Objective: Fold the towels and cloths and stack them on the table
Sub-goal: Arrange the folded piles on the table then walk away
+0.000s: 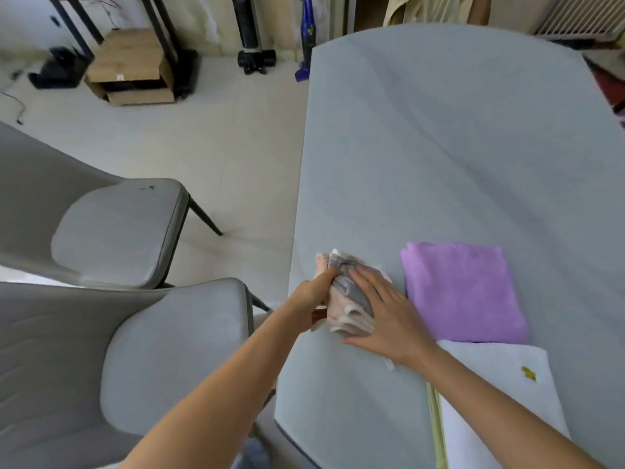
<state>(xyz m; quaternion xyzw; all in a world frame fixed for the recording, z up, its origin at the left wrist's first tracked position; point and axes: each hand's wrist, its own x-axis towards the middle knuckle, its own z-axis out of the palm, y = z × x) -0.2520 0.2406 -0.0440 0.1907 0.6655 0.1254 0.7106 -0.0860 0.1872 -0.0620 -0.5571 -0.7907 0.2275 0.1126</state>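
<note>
A small pink, grey and white cloth (348, 292) lies folded near the left edge of the grey table (439, 147). My left hand (313, 294) grips its left side with curled fingers. My right hand (385, 316) lies flat on top of it, fingers straight, pressing it down. A folded purple towel (463, 292) sits just to the right of the cloth. Nearer to me, a folded white towel (500, 394) with a small yellow mark lies on a pale green cloth (436, 431), partly under my right forearm.
Two grey padded chairs (115, 231) (176, 363) stand left of the table. On the floor beyond are a cardboard box (132, 66), a black stand and a blue vacuum (306, 45). Another chair with a yellow garment (436, 10) is at the table's far end.
</note>
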